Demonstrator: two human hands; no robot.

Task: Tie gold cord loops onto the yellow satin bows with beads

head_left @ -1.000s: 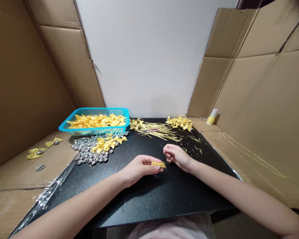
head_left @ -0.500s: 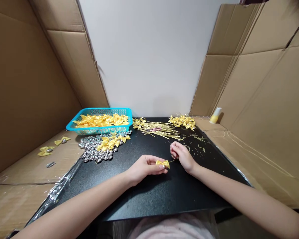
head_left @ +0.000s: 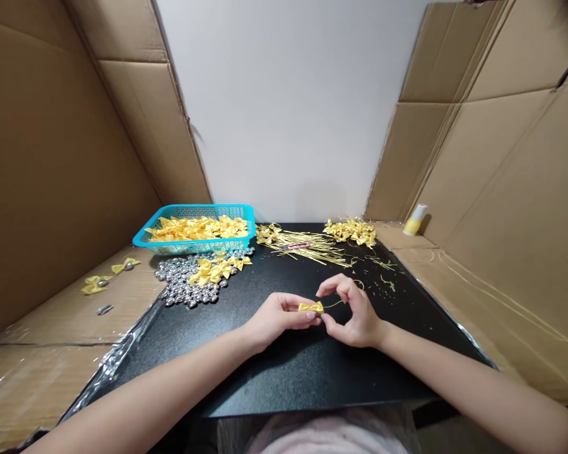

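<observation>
My left hand [head_left: 277,318] pinches a small yellow ribbon bow [head_left: 311,307] just above the black table [head_left: 284,366]. My right hand [head_left: 353,312] is curled right beside the bow, fingers bent, with a thin gold thread [head_left: 334,305] running from the bow into its fingers. Both hands hover over the middle of the table.
A teal basket [head_left: 196,210] of yellow bows stands at the back left, with silver beads [head_left: 184,284] and more bows [head_left: 215,270] in front of it. Gold threads [head_left: 307,246] and a bow pile [head_left: 353,231] lie at the back. Cardboard walls flank both sides; a small yellow bottle [head_left: 414,221] stands on the right.
My right hand has drawn in next to the bow and curled its fingers round the thread. The left hand keeps its pinch on the bow, almost in place.
</observation>
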